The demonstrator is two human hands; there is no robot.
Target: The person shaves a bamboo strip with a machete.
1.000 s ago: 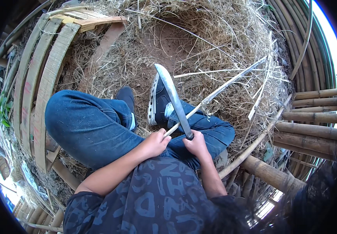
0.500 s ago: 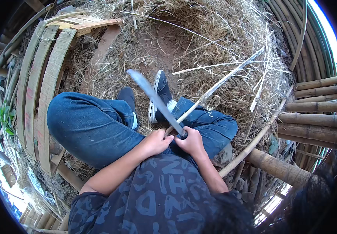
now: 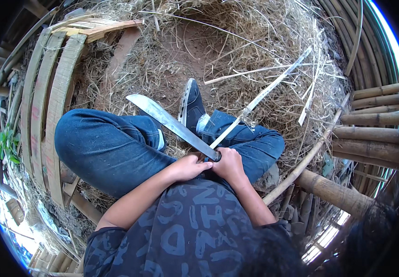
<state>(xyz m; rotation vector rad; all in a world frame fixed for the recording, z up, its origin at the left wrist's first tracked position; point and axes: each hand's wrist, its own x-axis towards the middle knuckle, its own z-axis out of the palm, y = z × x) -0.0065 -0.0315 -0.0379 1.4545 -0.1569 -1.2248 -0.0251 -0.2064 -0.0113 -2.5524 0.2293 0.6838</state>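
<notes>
Left hand: lying near six o'clock of centre; its fingers are apparently holding the near end of the strip, though that grip is half hidden, and its thumb is pointing toward the right hand.
Right hand: sitting just beside it on the three o'clock side; its fingers are wrapping tightly around the machete's dark handle.
Machete: its broad grey blade is slanting from the right hand toward ten o'clock, crossing above the strip close to the handle.
Bamboo strip: this pale length is extending from the hands toward half past one, passing over one trouser leg.
Jeans: both blue legs are folding, the knees pointing toward nine and three o'clock.
Dark shoe: resting at twelve o'clock, showing its pale sole edge.
Shavings: pale curls are littering the ground from eleven to two o'clock.
Slatted wooden frame: standing at ten o'clock.
Bamboo poles: lying stacked at three o'clock.
</notes>
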